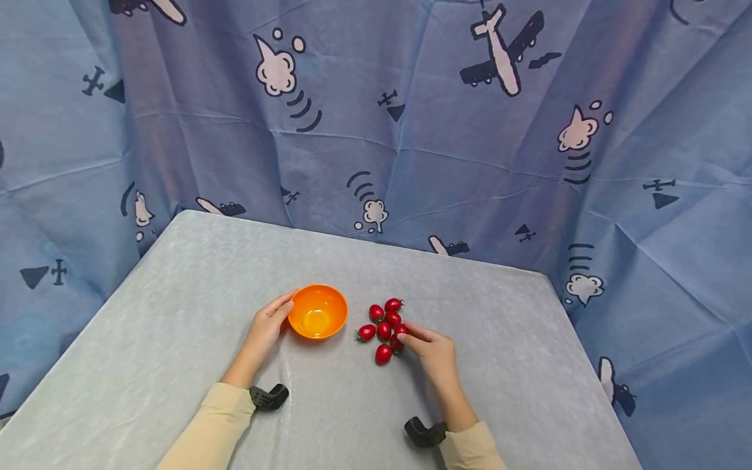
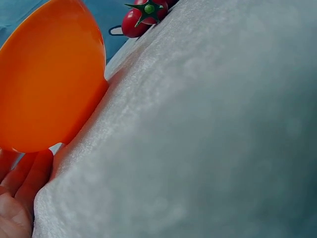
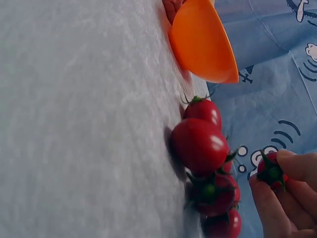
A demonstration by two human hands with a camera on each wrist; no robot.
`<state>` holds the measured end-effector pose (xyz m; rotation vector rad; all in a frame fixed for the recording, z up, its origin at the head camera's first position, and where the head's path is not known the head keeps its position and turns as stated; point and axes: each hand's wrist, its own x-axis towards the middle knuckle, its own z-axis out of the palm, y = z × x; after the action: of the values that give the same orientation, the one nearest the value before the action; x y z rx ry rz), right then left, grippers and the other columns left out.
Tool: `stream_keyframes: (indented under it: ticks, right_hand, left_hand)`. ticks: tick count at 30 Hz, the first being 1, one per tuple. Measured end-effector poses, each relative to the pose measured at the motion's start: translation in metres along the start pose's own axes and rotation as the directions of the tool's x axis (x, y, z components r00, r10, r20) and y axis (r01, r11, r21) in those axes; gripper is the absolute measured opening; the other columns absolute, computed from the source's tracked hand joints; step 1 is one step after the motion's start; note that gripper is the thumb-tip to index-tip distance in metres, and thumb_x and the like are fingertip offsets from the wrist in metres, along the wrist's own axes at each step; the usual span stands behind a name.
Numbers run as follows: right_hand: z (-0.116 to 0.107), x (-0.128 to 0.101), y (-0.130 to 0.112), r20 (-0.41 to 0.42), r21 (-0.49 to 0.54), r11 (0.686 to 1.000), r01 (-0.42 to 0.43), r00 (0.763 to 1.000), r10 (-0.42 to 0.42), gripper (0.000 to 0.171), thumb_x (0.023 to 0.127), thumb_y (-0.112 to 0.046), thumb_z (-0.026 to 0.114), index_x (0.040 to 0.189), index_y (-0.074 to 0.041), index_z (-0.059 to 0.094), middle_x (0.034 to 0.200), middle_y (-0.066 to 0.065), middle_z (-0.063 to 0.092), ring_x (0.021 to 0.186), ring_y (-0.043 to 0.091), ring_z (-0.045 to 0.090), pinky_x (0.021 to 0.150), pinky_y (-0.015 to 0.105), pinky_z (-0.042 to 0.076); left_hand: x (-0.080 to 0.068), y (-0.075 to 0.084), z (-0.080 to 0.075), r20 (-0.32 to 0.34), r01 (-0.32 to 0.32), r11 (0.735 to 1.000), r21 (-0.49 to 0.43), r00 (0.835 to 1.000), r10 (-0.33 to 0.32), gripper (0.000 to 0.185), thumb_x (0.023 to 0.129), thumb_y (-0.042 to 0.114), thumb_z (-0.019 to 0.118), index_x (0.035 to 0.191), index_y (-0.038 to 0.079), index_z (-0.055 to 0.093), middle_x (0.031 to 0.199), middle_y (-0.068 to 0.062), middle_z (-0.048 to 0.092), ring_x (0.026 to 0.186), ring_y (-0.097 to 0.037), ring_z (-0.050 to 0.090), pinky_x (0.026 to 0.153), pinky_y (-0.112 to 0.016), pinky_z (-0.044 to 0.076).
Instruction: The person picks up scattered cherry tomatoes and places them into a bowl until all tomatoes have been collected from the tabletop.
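An orange bowl (image 1: 318,321) stands upright on the cloth-covered table, its bare inside showing. My left hand (image 1: 262,333) holds the bowl by its left side, thumb at the rim and fingers along the outer wall. To the right of the bowl lies a loose cluster of several red cherry tomatoes (image 1: 384,331) with green stems. My right hand (image 1: 437,359) is at the cluster's right side. Between thumb and fingers it pinches one cherry tomato (image 3: 271,171), which the right wrist view shows lifted clear of the others, green stem facing the camera.
A pale grey cloth (image 1: 352,411) covers the table. Behind it and on both sides hangs a blue curtain (image 1: 364,156) printed with planes and clouds. Black wrist devices (image 1: 270,397) sit at both cuffs.
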<state>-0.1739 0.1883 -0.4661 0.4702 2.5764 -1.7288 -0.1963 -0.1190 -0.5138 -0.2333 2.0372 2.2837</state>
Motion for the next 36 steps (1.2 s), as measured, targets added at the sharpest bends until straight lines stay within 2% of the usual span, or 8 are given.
stream_keyframes:
  ticks: [3,5,9,13,17,25,32,36]
  right_hand:
    - [0.003,-0.001,-0.003,0.010,0.009,1.000,-0.011,1.000,0.011,0.031,0.083,-0.022,0.080,0.112,-0.010,0.077,0.114,0.010,0.075,0.113,0.022,0.066,0.092,0.035,0.057]
    - [0.006,-0.002,-0.005,0.018,0.019,1.000,-0.015,1.000,0.015,0.031,0.083,-0.022,0.080,0.111,-0.010,0.078,0.114,0.010,0.075,0.110,0.020,0.066,0.089,0.033,0.058]
    - [0.010,-0.003,-0.008,0.035,0.046,0.999,-0.017,0.999,0.016,0.030,0.084,-0.021,0.080,0.111,-0.010,0.078,0.115,0.010,0.075,0.109,0.020,0.066,0.087,0.029,0.058]
    - [0.015,-0.004,-0.010,0.054,0.055,0.998,-0.006,0.999,0.003,0.032,0.084,-0.023,0.080,0.113,-0.009,0.077,0.117,0.010,0.074,0.116,0.023,0.064,0.092,0.033,0.057]
    - [0.020,-0.004,-0.013,0.063,0.044,0.999,-0.001,0.998,-0.002,0.032,0.082,-0.026,0.081,0.111,-0.012,0.078,0.115,0.008,0.075,0.118,0.023,0.063,0.095,0.036,0.056]
    - [0.030,-0.002,-0.022,0.087,0.027,1.000,0.017,0.996,-0.019,0.030,0.081,-0.025,0.083,0.108,-0.014,0.079,0.112,0.007,0.076,0.114,0.021,0.064,0.098,0.038,0.055]
    - [0.039,0.000,-0.031,0.126,0.011,0.999,0.048,0.991,-0.049,0.030,0.081,-0.027,0.082,0.108,-0.015,0.079,0.112,0.010,0.076,0.102,0.019,0.068,0.089,0.030,0.058]
    - [0.044,0.001,-0.034,0.139,0.018,0.998,0.067,0.988,-0.069,0.032,0.080,-0.028,0.083,0.109,-0.013,0.079,0.110,0.011,0.076,0.093,0.018,0.067,0.081,0.027,0.059]
  left_hand:
    - [0.000,0.000,0.000,0.002,-0.002,1.000,-0.005,1.000,0.002,0.044,0.105,0.020,0.049,0.146,0.005,0.049,0.153,-0.011,0.047,0.108,0.016,0.053,0.093,-0.004,0.043]
    - [0.001,0.000,0.000,0.002,-0.003,1.000,0.002,1.000,0.003,0.044,0.105,0.020,0.049,0.146,0.005,0.049,0.153,-0.010,0.047,0.113,0.012,0.053,0.093,-0.004,0.043]
    - [0.001,-0.001,0.000,0.001,-0.005,1.000,0.026,1.000,0.005,0.045,0.104,0.023,0.049,0.146,0.005,0.050,0.153,-0.010,0.047,0.132,-0.006,0.050,0.094,-0.004,0.043]
    - [0.000,0.000,0.000,0.000,-0.005,0.999,0.045,1.000,0.005,0.045,0.105,0.024,0.049,0.146,0.005,0.049,0.154,-0.010,0.047,0.141,-0.020,0.043,0.095,-0.004,0.042]
    - [-0.001,0.001,0.000,0.003,0.002,0.999,0.037,1.000,-0.002,0.044,0.105,0.022,0.049,0.146,0.006,0.049,0.154,-0.009,0.047,0.140,-0.019,0.043,0.094,-0.003,0.041]
    - [-0.001,0.000,0.000,0.008,-0.002,0.999,0.040,1.000,0.002,0.044,0.105,0.023,0.050,0.146,0.007,0.050,0.153,-0.008,0.048,0.130,-0.003,0.049,0.094,-0.003,0.041]
    - [0.001,-0.003,-0.001,0.017,-0.002,0.999,0.046,1.000,0.001,0.046,0.105,0.026,0.049,0.146,0.007,0.049,0.154,-0.009,0.047,0.139,-0.016,0.045,0.095,-0.005,0.042]
    - [0.002,-0.004,-0.001,0.022,0.004,0.999,0.043,1.000,-0.005,0.045,0.105,0.025,0.049,0.146,0.007,0.049,0.154,-0.008,0.047,0.141,-0.019,0.042,0.096,-0.005,0.042]
